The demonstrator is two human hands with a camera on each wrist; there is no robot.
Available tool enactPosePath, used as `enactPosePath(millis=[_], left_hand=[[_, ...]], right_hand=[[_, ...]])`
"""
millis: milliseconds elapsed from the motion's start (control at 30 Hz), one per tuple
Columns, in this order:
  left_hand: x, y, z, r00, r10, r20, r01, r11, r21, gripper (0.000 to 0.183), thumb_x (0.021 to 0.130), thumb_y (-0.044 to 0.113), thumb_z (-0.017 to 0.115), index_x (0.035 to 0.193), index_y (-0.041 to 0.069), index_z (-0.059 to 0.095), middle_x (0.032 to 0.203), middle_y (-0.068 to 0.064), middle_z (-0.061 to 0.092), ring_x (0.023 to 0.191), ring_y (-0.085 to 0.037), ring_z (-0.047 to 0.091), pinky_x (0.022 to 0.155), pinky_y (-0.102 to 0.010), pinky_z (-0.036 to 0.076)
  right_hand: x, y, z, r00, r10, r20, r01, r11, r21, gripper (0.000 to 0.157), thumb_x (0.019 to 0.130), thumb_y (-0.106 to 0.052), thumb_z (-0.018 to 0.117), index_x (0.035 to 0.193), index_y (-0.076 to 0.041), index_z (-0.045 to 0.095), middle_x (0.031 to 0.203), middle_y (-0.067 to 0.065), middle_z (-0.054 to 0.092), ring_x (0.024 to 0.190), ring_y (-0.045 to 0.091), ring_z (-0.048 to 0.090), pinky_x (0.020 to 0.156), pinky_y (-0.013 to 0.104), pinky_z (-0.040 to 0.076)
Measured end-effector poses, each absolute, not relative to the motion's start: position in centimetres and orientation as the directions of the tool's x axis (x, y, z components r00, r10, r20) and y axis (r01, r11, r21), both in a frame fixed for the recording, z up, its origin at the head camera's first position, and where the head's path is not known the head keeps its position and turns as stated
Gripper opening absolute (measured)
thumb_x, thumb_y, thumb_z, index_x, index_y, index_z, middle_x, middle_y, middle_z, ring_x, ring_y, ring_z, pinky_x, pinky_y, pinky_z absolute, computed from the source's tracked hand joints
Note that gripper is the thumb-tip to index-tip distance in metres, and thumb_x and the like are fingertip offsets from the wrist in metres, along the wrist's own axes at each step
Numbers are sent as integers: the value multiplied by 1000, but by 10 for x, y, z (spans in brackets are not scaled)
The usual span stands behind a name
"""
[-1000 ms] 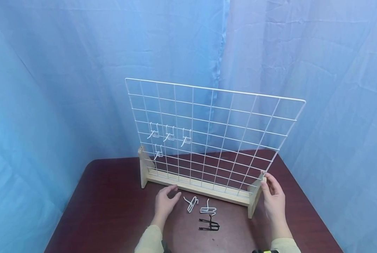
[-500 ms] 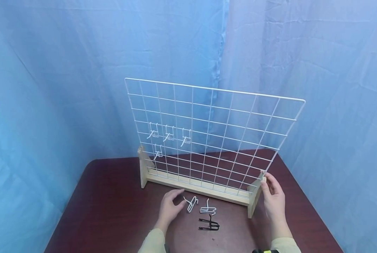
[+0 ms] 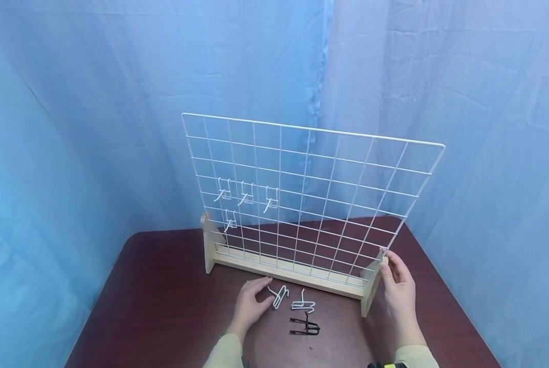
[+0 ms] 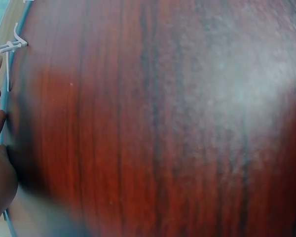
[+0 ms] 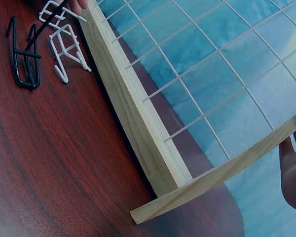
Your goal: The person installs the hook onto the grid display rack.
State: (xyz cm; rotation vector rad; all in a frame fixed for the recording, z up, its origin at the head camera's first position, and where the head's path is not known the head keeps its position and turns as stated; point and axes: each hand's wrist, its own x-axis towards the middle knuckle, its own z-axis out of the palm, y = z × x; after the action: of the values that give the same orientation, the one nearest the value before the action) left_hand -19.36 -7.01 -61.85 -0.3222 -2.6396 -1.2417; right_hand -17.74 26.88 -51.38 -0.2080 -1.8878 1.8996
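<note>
A white wire grid panel stands in a pale wooden base. My right hand holds the top of the base's right side piece, thumb in front and fingers behind; the right wrist view shows part of this hand beyond the wood. Just left of a loose white wire hook, my left hand has thumb and forefinger spread around the hook's prong tip. At the left wrist view's edge, that hook appears beside the fingers; contact cannot be told.
Another white hook and a black wire hook lie on the dark red table. Several white hooks hang on the grid's left part, one of them a hook in a lower row. Blue curtains surround the table.
My left hand has moved right, bringing its thumb and forefinger to the nearer white hook's prong. The right hand stays on the wooden side piece.
</note>
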Motion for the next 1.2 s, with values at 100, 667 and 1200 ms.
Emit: enactPosePath(millis=[100, 667, 1200], left_hand=[[-194, -70, -620, -952, 131, 278, 294, 649, 702, 48, 75, 21, 76, 121, 16, 61, 123, 1, 59, 117, -21, 49, 107, -44, 24], [-192, -68, -626, -942, 165, 294, 310, 767, 562, 47, 74, 22, 76, 118, 20, 64, 125, 3, 58, 119, -23, 46, 100, -44, 33], [-192, -67, -627, -955, 102, 278, 265, 714, 648, 26, 74, 21, 76, 99, 19, 72, 114, 8, 64, 119, -18, 47, 103, -41, 30]], right_hand=[[-175, 266, -507, -888, 411, 208, -215, 30, -976, 36, 93, -7, 52, 129, -1, 50, 132, 9, 51, 116, 8, 47, 89, 11, 40], [-181, 271, -521, -874, 424, 239, -255, 18, -967, 34, 92, -6, 53, 126, -1, 52, 129, 6, 54, 115, 9, 49, 89, 13, 41], [-181, 271, -520, -874, 432, 223, -231, 34, -972, 35, 92, -8, 53, 127, -3, 52, 128, 2, 55, 116, 8, 48, 89, 11, 40]])
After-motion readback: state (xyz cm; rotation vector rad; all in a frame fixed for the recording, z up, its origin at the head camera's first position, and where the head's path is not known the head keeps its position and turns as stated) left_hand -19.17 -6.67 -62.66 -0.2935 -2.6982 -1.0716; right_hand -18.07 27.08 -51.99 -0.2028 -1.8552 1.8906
